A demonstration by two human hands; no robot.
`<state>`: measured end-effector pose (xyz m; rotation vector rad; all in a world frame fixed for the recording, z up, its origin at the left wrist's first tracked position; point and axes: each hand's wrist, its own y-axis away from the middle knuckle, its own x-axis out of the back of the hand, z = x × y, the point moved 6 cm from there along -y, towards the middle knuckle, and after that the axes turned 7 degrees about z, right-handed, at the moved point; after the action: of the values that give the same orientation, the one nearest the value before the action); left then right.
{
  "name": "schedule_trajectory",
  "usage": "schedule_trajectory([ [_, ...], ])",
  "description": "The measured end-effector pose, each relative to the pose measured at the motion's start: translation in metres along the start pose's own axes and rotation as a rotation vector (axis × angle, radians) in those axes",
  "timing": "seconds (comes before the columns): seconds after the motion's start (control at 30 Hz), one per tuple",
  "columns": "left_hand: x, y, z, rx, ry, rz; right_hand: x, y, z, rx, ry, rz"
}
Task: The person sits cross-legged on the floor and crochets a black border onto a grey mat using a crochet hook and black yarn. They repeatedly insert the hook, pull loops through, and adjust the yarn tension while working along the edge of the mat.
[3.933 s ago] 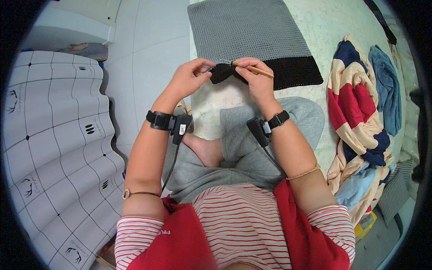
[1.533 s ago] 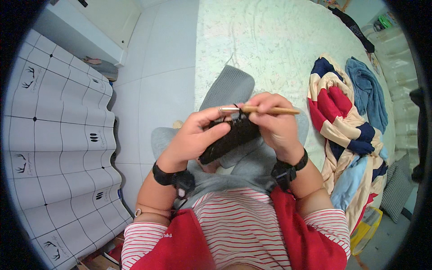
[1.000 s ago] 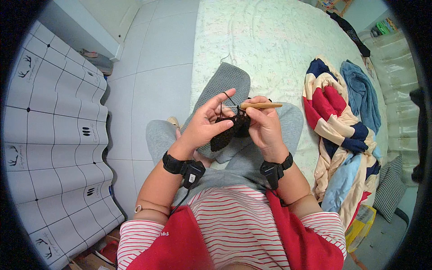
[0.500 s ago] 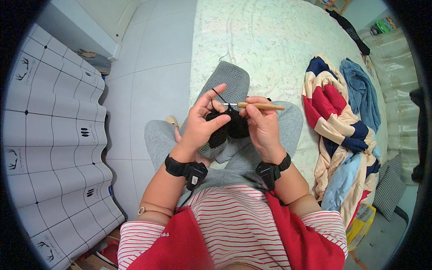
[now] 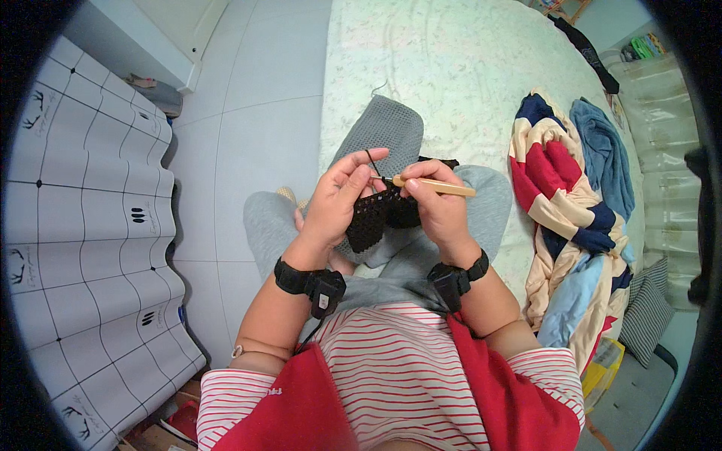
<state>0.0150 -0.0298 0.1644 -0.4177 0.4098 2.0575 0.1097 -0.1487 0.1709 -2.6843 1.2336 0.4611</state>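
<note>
A crochet hook (image 5: 440,187) with a tan handle and a thin metal shaft is pinched in my right hand (image 5: 444,218), its tip pointing left. My left hand (image 5: 335,199) grips the black crocheted piece (image 5: 368,228) near the hook's tip, thumb close to the index finger. Black yarn (image 5: 371,159) runs over the raised left index finger toward the hook. The black piece hangs between both hands and shows an openwork mesh; part of it is hidden behind my fingers. Beyond them lies a grey crocheted piece (image 5: 383,129), partly over my lap.
I sit at the edge of a bed with a pale floral sheet (image 5: 451,68). Rumpled cream, red and navy bedding (image 5: 556,173) and a blue cloth (image 5: 605,158) lie to the right. At the left hangs a white checked curtain (image 5: 98,210) above the tiled floor (image 5: 263,143).
My left thumb has moved up toward the hook's tip, and the left index finger has tipped lower. The black piece now hangs more spread out, its mesh showing. The hook's handle slants slightly more downward.
</note>
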Motion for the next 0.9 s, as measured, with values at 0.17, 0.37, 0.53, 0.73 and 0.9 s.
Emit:
schedule_trajectory([
  [0.17, 0.002, 0.002, 0.0, 0.025, 0.044, -0.023, -0.005, -0.002, 0.01, -0.097, 0.002, -0.063],
  [0.37, 0.003, 0.007, 0.004, -0.037, 0.052, -0.049, -0.009, -0.004, 0.01, 0.019, 0.066, -0.014],
  [0.53, 0.007, 0.009, 0.004, -0.045, -0.05, 0.007, -0.014, 0.001, 0.006, 0.133, 0.166, 0.051],
  [0.73, -0.001, 0.009, 0.006, -0.17, -0.125, 0.072, -0.023, 0.002, -0.005, 0.415, 0.267, 0.107],
  [0.9, -0.003, 0.008, 0.004, -0.13, 0.023, 0.049, -0.02, -0.001, 0.014, 0.199, -0.28, 0.153],
])
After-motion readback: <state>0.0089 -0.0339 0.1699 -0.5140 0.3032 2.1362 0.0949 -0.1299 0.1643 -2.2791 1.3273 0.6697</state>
